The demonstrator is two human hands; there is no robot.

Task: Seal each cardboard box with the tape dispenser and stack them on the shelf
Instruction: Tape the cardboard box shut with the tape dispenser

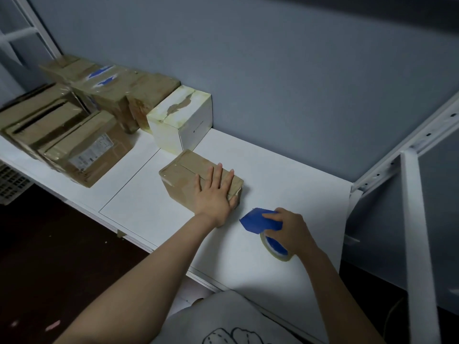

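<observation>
My left hand [215, 194] lies flat, fingers straight, on taped cardboard box [198, 178]; right hand [288, 229] grips blue tape dispenser [264, 223] on shelf [285, 175].

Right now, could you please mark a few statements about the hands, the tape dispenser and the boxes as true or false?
1. The left hand lies flat on the small brown box. True.
2. The right hand holds the tape dispenser over the top of that box. False: the dispenser is to the box's right, low at the white surface.
3. The white box stands behind the small brown box. True.
4. The small brown box is stacked on the white box. False: it sits on the white surface.
5. More brown boxes are gathered to the left. True.
</observation>
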